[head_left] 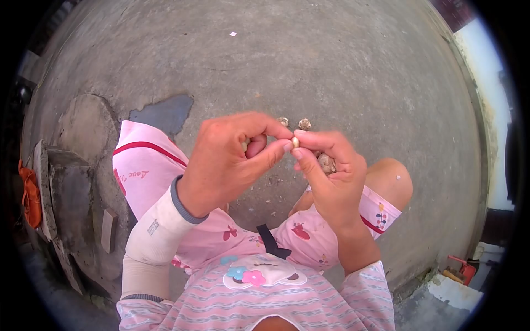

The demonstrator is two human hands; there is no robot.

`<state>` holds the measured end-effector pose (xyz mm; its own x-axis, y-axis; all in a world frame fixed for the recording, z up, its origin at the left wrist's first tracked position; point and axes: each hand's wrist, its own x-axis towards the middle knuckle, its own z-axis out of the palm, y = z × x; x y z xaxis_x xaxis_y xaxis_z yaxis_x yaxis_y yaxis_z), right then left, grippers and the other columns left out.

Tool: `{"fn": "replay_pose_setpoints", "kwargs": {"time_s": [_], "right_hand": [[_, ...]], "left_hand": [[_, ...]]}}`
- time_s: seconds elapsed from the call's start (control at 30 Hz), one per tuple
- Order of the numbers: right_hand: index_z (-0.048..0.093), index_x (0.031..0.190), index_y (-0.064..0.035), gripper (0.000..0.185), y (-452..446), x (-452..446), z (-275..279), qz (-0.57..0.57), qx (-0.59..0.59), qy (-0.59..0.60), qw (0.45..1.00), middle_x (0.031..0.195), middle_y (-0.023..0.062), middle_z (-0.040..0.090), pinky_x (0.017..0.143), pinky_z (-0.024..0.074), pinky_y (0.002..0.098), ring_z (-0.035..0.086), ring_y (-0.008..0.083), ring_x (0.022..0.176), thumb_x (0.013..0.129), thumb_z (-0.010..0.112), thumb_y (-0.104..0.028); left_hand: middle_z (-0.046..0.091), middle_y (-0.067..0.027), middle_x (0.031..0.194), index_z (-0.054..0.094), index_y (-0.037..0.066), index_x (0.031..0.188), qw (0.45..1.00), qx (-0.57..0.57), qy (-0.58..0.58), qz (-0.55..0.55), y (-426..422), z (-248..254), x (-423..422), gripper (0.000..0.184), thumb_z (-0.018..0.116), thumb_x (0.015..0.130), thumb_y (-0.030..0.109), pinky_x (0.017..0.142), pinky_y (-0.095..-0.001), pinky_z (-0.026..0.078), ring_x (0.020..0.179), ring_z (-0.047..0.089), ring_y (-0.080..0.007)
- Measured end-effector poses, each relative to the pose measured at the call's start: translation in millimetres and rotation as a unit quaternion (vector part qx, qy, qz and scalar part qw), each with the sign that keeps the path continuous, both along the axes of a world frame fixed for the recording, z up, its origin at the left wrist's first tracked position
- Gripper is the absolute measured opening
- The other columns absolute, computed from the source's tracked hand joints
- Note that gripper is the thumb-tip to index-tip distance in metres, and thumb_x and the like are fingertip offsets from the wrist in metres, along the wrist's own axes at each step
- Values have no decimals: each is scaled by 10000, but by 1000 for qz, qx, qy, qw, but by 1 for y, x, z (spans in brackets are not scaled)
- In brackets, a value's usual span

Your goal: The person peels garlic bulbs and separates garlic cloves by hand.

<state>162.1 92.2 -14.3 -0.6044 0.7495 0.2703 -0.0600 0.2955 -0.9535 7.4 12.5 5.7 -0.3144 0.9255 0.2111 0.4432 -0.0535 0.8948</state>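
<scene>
A small pale clove-like piece [296, 142] sits between the fingertips of both hands at the middle of the view. My left hand [237, 157] comes from the left, thumb and index finger pinched at the piece; another pale piece [244, 145] shows within its curled fingers. My right hand [331, 171] pinches the same small piece between thumb and index finger. A brownish-white bulb [326, 163] shows beside the right hand's fingers, partly hidden by them. Just beyond the hands, two smaller bulb-like pieces [305, 124] [282, 121] lie on the ground.
Small flakes [270, 199] are scattered on the concrete floor [248, 71] between the knees. A dark wet patch [165, 112] lies at the upper left. Stone blocks [74, 193] and an orange cloth [30, 194] are at the left. A red object [465, 270] stands at the lower right.
</scene>
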Motion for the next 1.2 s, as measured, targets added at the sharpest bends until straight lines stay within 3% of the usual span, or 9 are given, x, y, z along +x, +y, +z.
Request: {"fn": "replay_pose_setpoints", "kwargs": {"time_s": [0.13, 0.43, 0.63, 0.93, 1.2], "right_hand": [[634, 998, -10, 181, 1, -1, 1, 4, 30, 3, 1000, 830, 58, 664, 583, 483, 210, 594, 71, 689, 831, 625, 60], [633, 1000, -11, 176, -3, -2, 11, 0, -90, 1, 996, 854, 47, 657, 598, 487, 203, 593, 70, 699, 836, 623, 53], [627, 999, -13, 169, -2, -1, 5, -4, -30, -13, 999, 850, 43, 649, 607, 488, 208, 593, 69, 713, 839, 629, 42], [621, 1005, -13, 172, -3, -2, 8, 8, -77, 14, 997, 855, 48, 648, 590, 472, 208, 587, 69, 704, 842, 625, 42], [635, 961, -14, 137, -3, -3, -2, -13, 30, -2, 999, 791, 24, 642, 580, 455, 206, 567, 56, 658, 838, 625, 47]], "left_hand": [[400, 80, 552, 681, 11, 886, 999, -37, -24, -9, -2, 3, -3, 108, 698, 806, 81, 454, -211, 226, 505, 303, -11], [374, 94, 543, 676, 13, 908, 995, -51, -86, -16, -1, 4, -4, 111, 681, 833, 95, 462, -205, 215, 508, 284, -7], [360, 102, 547, 677, 12, 910, 997, -54, -50, -10, -1, 5, -2, 115, 681, 830, 94, 464, -206, 212, 512, 285, -5], [370, 98, 547, 668, 11, 884, 995, -53, -81, -2, -1, 6, -2, 89, 670, 812, 63, 461, -204, 217, 506, 294, -3], [381, 77, 534, 621, 11, 791, 1000, -19, 2, 13, -1, 3, 3, 38, 640, 758, 14, 467, -199, 236, 505, 314, -5]]}}
